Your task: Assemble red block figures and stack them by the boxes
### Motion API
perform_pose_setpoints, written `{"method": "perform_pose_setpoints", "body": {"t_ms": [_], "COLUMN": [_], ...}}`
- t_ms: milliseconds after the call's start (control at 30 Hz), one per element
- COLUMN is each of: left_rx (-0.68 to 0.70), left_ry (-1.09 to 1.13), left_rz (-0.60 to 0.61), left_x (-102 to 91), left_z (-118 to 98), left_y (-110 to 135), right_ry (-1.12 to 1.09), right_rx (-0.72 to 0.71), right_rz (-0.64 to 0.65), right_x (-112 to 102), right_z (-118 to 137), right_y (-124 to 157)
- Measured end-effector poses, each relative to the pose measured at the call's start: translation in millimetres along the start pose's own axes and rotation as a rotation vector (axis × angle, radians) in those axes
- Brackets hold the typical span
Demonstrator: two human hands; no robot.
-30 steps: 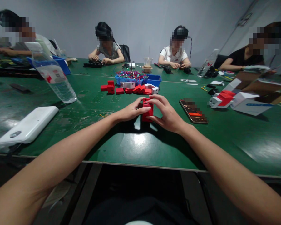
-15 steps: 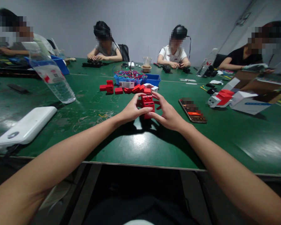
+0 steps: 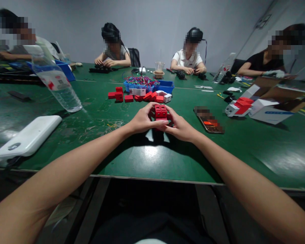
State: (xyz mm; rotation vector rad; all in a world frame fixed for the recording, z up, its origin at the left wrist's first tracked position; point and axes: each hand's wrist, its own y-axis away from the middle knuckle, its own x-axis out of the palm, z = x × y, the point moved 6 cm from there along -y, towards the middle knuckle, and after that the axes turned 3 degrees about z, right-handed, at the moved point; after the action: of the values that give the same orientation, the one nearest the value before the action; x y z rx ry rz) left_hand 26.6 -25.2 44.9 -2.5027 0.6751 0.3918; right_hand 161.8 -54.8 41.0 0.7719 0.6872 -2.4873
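Several red plastic blocks (image 3: 160,111) with small square holes are gathered between my two hands, just above or on the green table (image 3: 132,159). My left hand (image 3: 143,118) wraps their left side, its thumb lying across the front. On the right side, my right hand (image 3: 180,126) closes round them with its thumb low. Fingers hide the lower and side parts of the blocks. Beyond my hands lie more red blocks (image 3: 128,98) and a white block (image 3: 137,92), beside a blue bin (image 3: 165,86) and a mass of thin coloured wires (image 3: 142,80).
A phone (image 3: 208,120) lies to the right, near an opened carton (image 3: 271,110) and a red-and-white block piece (image 3: 241,106). Leftward are a water bottle (image 3: 57,81) and a white power bank (image 3: 29,135). Several people sit around the table's far side.
The red blocks have tipped or turned, so two holed tops now show side by side. My right hand's fingers have drawn in closer round them.
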Motion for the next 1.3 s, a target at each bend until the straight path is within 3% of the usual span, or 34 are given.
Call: {"method": "perform_pose_setpoints", "body": {"t_ms": [300,1067,1300], "left_rx": [-0.044,-0.137,-0.242], "left_ry": [-0.046,0.009,0.174], "left_rz": [-0.076,-0.054,-0.072], "left_x": [-2.0,-1.9,0.3], "left_z": [-6,-3,10], "left_y": [0,0,-2], "right_ry": [0.088,0.048,-0.15], "right_rx": [0.076,0.103,0.162], "right_rz": [-0.017,-0.006,-0.044], "right_x": [-3,3,4], "right_z": [4,6,-6], "right_y": [-1,0,-3]}}
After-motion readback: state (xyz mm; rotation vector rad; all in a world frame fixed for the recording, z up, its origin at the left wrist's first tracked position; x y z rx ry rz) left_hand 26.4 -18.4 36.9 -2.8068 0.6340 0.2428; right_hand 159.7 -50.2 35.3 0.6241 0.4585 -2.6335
